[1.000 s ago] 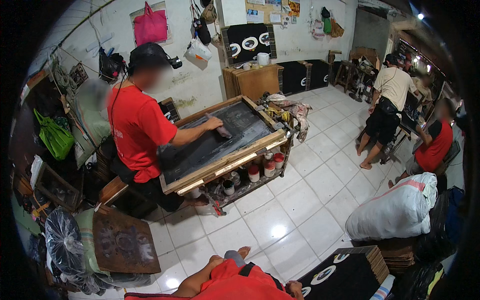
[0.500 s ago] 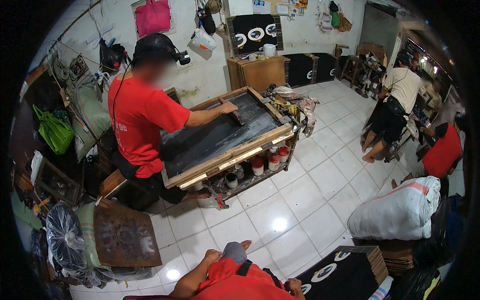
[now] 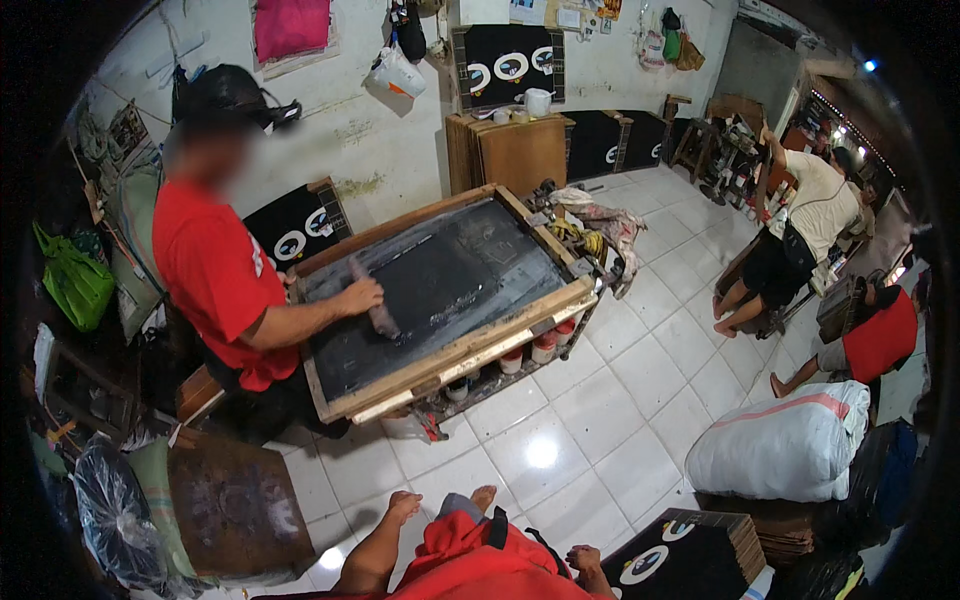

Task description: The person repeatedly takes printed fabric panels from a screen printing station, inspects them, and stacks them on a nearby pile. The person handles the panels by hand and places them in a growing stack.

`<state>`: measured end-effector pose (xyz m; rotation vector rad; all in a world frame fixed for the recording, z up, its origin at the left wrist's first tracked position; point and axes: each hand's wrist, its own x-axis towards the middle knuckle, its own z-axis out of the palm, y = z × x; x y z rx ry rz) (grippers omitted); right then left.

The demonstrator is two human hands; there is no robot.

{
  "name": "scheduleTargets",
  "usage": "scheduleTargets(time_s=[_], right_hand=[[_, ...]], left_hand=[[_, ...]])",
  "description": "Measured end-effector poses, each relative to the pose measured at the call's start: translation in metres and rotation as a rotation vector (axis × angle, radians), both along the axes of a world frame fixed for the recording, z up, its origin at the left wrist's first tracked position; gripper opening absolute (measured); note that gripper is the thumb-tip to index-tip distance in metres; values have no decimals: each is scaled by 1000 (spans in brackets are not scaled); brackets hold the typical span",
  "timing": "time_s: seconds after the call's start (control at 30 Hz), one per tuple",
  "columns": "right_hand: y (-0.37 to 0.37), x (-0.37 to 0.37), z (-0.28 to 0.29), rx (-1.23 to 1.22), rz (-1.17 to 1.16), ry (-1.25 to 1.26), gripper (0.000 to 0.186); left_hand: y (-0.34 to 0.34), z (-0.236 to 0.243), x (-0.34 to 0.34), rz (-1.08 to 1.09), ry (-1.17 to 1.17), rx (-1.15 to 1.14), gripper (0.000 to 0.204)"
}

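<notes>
My left hand (image 3: 404,505) is held out low in front of my red shirt, empty, its fingers loosely bent and a little apart. By my right side hangs my right hand (image 3: 583,559), also with nothing in it, beside a stack of black printed boards (image 3: 665,565) with white oval motifs. Neither hand touches anything I can make out. Beyond them, a co-worker in a red shirt (image 3: 215,270) grips a squeegee (image 3: 378,312) on the dark mesh of a wood-framed printing screen (image 3: 335,408).
The screen rests on a low cart with paint pots (image 3: 511,361). A white sack (image 3: 785,445) lies at right, a stained brown board (image 3: 235,505) and plastic-wrapped bundle (image 3: 120,520) at left. Two other people (image 3: 820,205) work at far right on the tiled floor (image 3: 590,410).
The co-worker's squeegee has moved from the screen's far right to its near left, and the co-worker stands more upright. My left hand has moved slightly left and forward.
</notes>
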<state>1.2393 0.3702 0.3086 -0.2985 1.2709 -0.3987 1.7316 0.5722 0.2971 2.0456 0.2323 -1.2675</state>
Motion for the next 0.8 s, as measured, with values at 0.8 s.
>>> scheduleTargets(time_s=[0.8], right_hand=[[-68,74,-49,-1106,1952,610,14]], left_hand=[[-11,-79,31,61,-174,-89,37]])
